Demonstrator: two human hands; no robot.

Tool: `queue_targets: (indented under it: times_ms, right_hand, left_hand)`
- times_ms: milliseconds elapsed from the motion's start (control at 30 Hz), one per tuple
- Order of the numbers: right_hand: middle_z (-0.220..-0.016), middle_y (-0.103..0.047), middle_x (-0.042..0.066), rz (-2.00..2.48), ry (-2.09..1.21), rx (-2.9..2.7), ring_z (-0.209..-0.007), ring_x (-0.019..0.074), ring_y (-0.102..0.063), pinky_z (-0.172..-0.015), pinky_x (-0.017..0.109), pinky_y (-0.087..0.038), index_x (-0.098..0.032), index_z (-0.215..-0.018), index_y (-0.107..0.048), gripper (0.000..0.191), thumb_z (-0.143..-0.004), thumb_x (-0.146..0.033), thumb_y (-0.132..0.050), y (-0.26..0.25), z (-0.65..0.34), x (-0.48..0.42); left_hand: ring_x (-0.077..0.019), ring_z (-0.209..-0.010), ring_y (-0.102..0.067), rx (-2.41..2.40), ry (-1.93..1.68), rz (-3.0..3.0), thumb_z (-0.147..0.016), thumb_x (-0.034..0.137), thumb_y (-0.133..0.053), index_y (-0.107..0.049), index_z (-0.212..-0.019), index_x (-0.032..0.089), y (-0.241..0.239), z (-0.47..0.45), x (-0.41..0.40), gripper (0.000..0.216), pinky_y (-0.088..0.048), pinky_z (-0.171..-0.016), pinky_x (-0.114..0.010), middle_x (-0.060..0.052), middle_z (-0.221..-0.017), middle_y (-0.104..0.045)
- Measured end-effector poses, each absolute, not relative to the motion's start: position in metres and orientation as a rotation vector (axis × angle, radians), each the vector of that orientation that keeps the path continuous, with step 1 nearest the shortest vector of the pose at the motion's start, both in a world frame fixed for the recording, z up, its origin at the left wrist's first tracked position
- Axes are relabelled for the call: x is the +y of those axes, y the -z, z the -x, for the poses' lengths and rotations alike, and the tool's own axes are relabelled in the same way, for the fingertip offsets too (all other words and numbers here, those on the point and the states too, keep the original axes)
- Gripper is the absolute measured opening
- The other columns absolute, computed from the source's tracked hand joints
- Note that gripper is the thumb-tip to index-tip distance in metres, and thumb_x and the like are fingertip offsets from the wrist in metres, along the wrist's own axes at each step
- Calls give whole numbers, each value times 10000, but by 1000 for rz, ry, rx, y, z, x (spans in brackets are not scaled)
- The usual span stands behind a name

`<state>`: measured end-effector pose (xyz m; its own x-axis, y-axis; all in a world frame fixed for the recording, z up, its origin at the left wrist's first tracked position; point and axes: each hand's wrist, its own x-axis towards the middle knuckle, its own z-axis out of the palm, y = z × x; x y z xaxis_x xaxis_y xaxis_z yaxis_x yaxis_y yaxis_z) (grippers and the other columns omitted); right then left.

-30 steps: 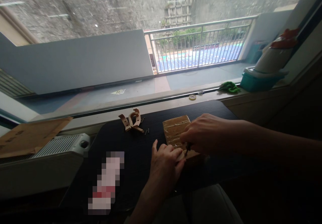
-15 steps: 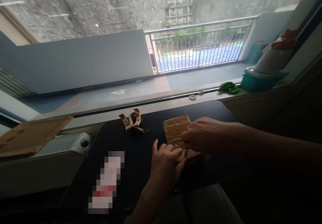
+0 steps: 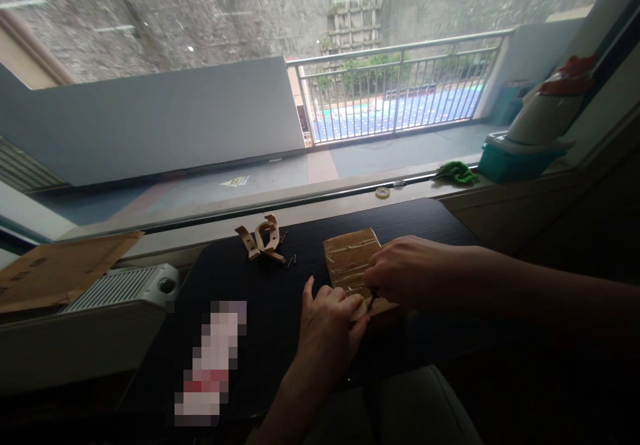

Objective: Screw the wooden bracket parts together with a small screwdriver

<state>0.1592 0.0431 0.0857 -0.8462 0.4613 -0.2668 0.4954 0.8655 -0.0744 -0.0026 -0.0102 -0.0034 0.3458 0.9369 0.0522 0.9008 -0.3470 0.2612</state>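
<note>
A flat brown board (image 3: 349, 258) wrapped in shiny tape lies on the black table (image 3: 260, 311). My left hand (image 3: 327, 328) rests on its near left corner, fingers curled and pressing down on it. My right hand (image 3: 407, 273) reaches in from the right over the board's near edge, fingers pinched round a small dark tool (image 3: 371, 300) whose tip meets the board. Several small wooden cut-out pieces (image 3: 263, 239) lie further back on the table, with a few tiny dark nails beside them.
A blurred-out white and red object (image 3: 210, 365) lies at the table's near left. A window sill runs behind, with a small tape roll (image 3: 383, 193), a green cloth (image 3: 456, 174) and a teal tub (image 3: 517, 158). A radiator (image 3: 120, 288) and cardboard (image 3: 55, 268) sit left.
My right hand has shifted slightly right and toward me along the board's edge. My left hand has stayed put on the corner.
</note>
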Motion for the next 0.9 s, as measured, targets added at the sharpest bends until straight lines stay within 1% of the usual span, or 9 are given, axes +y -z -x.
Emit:
queue_targets:
  times_ms: [133, 200, 267, 333, 400, 500, 600, 767, 900]
  right_hand:
    - [-688, -637, 46, -742, 178, 2770, -609, 143, -572, -511, 253, -290, -137, -709, -613, 148, -798, -103, -499, -88, -158, 42]
    - [-689, -634, 39, -773, 164, 2761, -599, 150, -571, -478, 255, -258, -140, -727, -615, 123, -801, -140, -517, -92, -156, 41]
    - [-702, -634, 31, -818, 166, 2759, -621, 167, -584, -467, 255, -243, -147, -793, -619, 71, -782, -181, -558, -98, -154, 39]
    - [-719, -638, 25, -830, 170, 2762, -651, 177, -594, -473, 255, -246, -157, -836, -619, 89, -757, -174, -581, -103, -153, 37]
    - [-731, -641, 21, -786, 179, 2768, -663, 173, -596, -486, 257, -262, -159, -799, -619, 68, -748, -139, -579, -105, -153, 36]
    - [-746, -645, 26, -730, 221, 2784, -694, 163, -598, -522, 259, -294, -149, -758, -617, 61, -763, -116, -566, -103, -152, 37]
    - [-759, -647, 33, -734, 249, 2792, -723, 162, -598, -545, 260, -308, -141, -779, -613, 74, -786, -118, -544, -98, -153, 40]
    - [-700, -625, 20, -815, 216, 2793, -646, 151, -587, -505, 265, -283, -139, -762, -589, 106, -813, -129, -496, -91, -155, 43]
    - [-666, -616, 19, -859, 155, 2769, -610, 164, -581, -460, 264, -239, -150, -770, -593, 65, -792, -178, -538, -97, -155, 40]
  left_hand:
    - [-209, -910, -554, 1678, -278, -2420, -785, 283, -600, -666, -905, 287, 4, 3, -11, 137, -167, -1054, -540, 3, -855, -648]
    - [-211, -912, -555, 1685, -274, -2419, -783, 284, -601, -665, -915, 287, 3, 2, -10, 146, -163, -1054, -543, 1, -859, -648]
    - [-212, -910, -555, 1689, -270, -2421, -784, 288, -602, -664, -922, 285, 3, 2, -10, 152, -167, -1053, -541, -1, -860, -648]
    - [-210, -910, -554, 1689, -275, -2430, -787, 292, -600, -664, -921, 282, 2, 2, -10, 148, -175, -1052, -533, -2, -864, -647]
    - [-208, -911, -552, 1686, -282, -2439, -790, 291, -598, -664, -909, 280, 2, 2, -10, 137, -182, -1052, -525, -1, -867, -645]
    - [-206, -905, -552, 1680, -279, -2440, -788, 282, -600, -665, -882, 275, 2, 3, -10, 114, -184, -1050, -523, 2, -859, -643]
    - [-205, -904, -552, 1680, -282, -2431, -786, 279, -604, -663, -879, 271, 3, 3, -11, 110, -170, -1053, -529, 3, -856, -642]
    - [-204, -919, -552, 1679, -268, -2419, -795, 284, -598, -662, -891, 282, 3, 2, -11, 116, -154, -1056, -532, 9, -868, -645]
    - [-210, -923, -552, 1687, -259, -2421, -793, 289, -597, -659, -925, 287, 3, 2, -10, 145, -150, -1055, -540, 6, -869, -647]
